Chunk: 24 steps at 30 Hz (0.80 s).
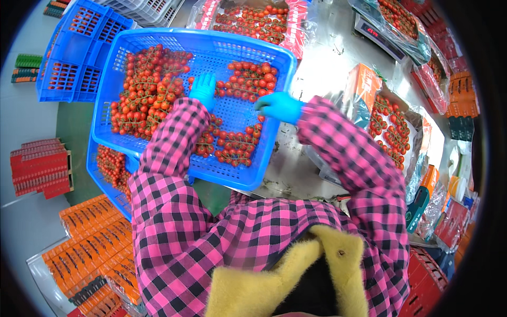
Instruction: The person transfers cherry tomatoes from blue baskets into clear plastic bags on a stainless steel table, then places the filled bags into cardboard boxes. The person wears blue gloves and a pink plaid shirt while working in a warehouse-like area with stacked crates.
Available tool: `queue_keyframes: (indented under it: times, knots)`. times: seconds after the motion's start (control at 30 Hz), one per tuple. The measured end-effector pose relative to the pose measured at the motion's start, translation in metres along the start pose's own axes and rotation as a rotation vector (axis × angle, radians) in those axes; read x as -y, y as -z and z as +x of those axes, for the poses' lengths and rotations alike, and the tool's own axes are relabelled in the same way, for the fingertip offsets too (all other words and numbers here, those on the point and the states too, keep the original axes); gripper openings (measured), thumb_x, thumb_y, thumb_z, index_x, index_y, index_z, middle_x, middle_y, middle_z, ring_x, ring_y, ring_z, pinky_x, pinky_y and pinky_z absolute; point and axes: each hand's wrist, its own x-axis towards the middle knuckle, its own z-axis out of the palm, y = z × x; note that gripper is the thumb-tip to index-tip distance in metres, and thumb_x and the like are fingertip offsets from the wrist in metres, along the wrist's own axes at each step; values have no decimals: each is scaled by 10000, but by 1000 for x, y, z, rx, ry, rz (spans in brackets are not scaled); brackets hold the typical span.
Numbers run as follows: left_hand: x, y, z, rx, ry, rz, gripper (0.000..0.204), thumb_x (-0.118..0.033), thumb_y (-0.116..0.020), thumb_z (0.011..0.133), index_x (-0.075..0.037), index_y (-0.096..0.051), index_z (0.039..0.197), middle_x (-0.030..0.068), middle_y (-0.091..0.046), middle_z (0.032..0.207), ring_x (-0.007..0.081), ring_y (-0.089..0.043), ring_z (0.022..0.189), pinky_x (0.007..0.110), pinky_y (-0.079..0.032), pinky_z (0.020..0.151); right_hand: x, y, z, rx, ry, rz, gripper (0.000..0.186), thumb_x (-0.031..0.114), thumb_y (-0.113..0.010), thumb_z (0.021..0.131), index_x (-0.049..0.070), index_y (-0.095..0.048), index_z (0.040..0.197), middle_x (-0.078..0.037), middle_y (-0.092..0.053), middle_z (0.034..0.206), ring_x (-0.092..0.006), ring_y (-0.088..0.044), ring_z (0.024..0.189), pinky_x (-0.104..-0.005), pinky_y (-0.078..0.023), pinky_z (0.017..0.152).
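A blue plastic basket [203, 33] holds red cherry tomatoes on the vine, with a big heap [145, 95] on its left side. Smaller clusters of vine tomatoes lie at the right, one group [248, 80] farther off and another [235, 147] nearer me. My left hand [204, 92], in a blue glove, reaches into the basket's middle with fingers stretched out, between the heap and the clusters. Over the right rim, my gloved right hand [281, 106] has its fingers curled together beside the tomatoes. Whatever sits between those fingertips is hidden.
Right of the basket, a steel table [327, 63] carries an open carton of vine tomatoes [391, 129] and a scale [377, 37]. Another tomato carton [251, 24] stands behind. More blue crates [79, 58] are at far left. Orange boxes [92, 248] and red boxes [41, 168] are stacked on the floor.
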Motion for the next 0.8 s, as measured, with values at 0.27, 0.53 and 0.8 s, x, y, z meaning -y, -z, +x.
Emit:
queue_keyframes:
  times: [0.27,0.53,0.8]
  knots:
    - [38,7,20,265,62,-567,605,-326,-677,632,-139,-435,1154,147,-513,968,333,-536,881,425,-465,690,20,-99,152,-728,-233,107,271,112,-598,688,94,-500,940,-123,-520,901,-280,-540,795,-363,-446,684]
    - [48,45,-7,225,-123,-758,652,-254,-643,677,-92,-371,1247,188,-530,992,347,-523,901,429,-443,748,29,-80,131,-632,98,-156,226,124,-554,686,96,-549,910,-155,-551,803,-310,-561,731,-367,-461,617]
    - [-18,104,27,201,712,-1828,622,-125,-560,798,-147,-250,1336,71,-431,1149,166,-484,960,316,-438,817,13,-63,50,-753,16,365,582,308,-587,771,62,-374,1255,-188,-442,1220,-309,-463,1085,-435,-369,911]
